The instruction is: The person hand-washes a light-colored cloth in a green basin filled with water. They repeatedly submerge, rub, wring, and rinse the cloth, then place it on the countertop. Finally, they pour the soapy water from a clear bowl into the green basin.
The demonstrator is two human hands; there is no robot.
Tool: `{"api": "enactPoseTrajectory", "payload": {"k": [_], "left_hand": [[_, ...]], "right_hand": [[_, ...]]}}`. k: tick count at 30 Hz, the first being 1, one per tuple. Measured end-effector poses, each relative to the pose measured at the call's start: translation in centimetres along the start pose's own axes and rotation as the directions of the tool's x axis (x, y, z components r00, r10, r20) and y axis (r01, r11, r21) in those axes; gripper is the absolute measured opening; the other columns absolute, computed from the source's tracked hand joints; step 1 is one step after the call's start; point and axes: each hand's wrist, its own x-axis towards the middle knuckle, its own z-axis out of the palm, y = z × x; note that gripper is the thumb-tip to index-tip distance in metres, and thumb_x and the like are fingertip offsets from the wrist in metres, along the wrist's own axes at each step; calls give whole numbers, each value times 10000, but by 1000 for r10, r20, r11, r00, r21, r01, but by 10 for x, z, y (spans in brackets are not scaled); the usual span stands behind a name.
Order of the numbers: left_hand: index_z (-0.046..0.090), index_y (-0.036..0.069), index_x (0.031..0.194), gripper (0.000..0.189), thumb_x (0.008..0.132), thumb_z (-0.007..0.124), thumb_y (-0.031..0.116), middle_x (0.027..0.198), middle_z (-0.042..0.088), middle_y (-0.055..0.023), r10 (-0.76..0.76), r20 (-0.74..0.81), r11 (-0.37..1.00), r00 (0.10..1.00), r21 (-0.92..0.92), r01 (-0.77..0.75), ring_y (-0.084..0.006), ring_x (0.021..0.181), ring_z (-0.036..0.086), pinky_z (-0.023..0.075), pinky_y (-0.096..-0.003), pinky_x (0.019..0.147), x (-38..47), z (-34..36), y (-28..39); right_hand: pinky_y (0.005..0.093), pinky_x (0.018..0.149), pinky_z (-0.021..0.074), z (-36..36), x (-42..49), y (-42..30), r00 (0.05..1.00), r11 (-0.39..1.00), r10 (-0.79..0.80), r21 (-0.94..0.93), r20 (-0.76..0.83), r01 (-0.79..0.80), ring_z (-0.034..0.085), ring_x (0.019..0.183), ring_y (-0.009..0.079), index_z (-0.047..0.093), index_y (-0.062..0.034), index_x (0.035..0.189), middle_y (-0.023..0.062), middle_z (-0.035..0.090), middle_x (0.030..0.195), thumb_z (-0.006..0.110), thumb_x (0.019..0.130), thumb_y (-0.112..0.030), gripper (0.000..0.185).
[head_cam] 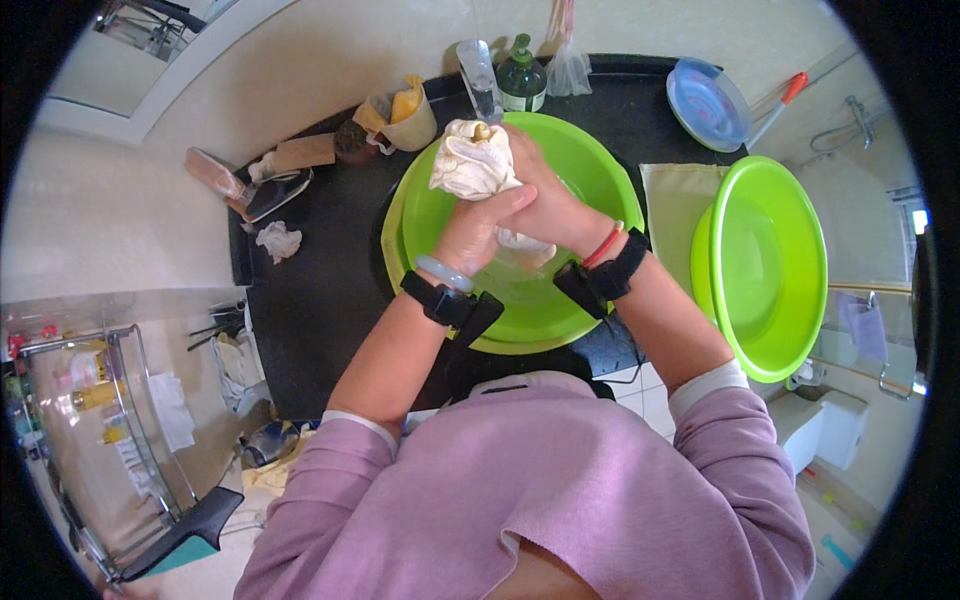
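Observation:
Both my hands grip a bunched white cloth (474, 161) above a large green plastic basin (592, 150). My left hand (474, 229), below a pale bangle, closes around the cloth with its thumb pointing right. Crossing close beside it, my right hand (551, 191) wraps the same cloth from the right. Most of the bunch sticks out above the hands. A lower end (525, 244) of it hangs beneath them, over the inside of the basin. Some water appears to lie in the bottom of the basin. The fingers hide the middle of the cloth.
The basin stands on a black countertop (322, 300). Behind it are a green pump bottle (521, 75) and a small lined bin (412, 120). A second green basin (772, 270) is at the right, below blue plastic bowls (709, 105). A crumpled tissue (279, 241) lies left.

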Motion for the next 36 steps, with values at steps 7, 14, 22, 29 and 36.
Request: {"api": "enactPoseTrajectory", "payload": {"k": [7, 14, 22, 29, 36], "left_hand": [[490, -8, 1243, 422, 855, 610, 106, 1157, 576, -88, 102, -123, 995, 987, 20, -101, -181, 1054, 562, 444, -334, 938, 10, 2, -3], [597, -30, 1013, 201, 865, 596, 106, 948, 633, -120, 80, -183, 992, 980, -86, -97, -211, 883, 614, 487, -344, 843, 15, -15, 0], [560, -20, 1033, 221, 841, 583, 86, 926, 592, -98, -3, -1, 993, 1000, -121, 3, -201, 881, 594, 487, -327, 833, 10, -12, 0], [548, 27, 1148, 333, 824, 626, 19, 1050, 600, -45, 75, -35, 980, 997, 189, -67, -141, 961, 584, 482, -284, 853, 9, -3, 2], [546, -3, 1184, 444, 758, 674, 10, 1151, 605, -66, 245, 74, 869, 967, 425, -253, -146, 1038, 574, 457, -290, 902, 9, 1, 6]], "right_hand": [[458, 1110, 231, -3, -5, 11, 991, 974, 126, -196, 53, -113, 243, 1351, 436, 281, -32, 1419, 261, 260, 1453, 721, 674, -330, 915], [382, 1105, 224, -35, -39, 25, 758, 610, 632, 498, 163, -616, 301, 1352, 256, 283, -39, 1440, 130, 321, 1471, 545, 914, -408, 694], [354, 991, 399, -2, -66, 48, 683, -64, 507, 813, 526, -579, 543, 1115, 229, 463, -46, 1313, 90, 538, 1279, 417, 928, -580, 660], [339, 1002, 401, -14, -51, 35, 699, -65, 213, 724, 683, -687, 530, 1146, 202, 433, -34, 1335, 82, 534, 1295, 760, 757, -367, 743], [296, 765, 489, -15, -30, 13, 702, 424, 306, 568, 643, -705, 573, 897, 125, 512, -55, 1246, 45, 610, 1086, 764, 710, -153, 601]]}}
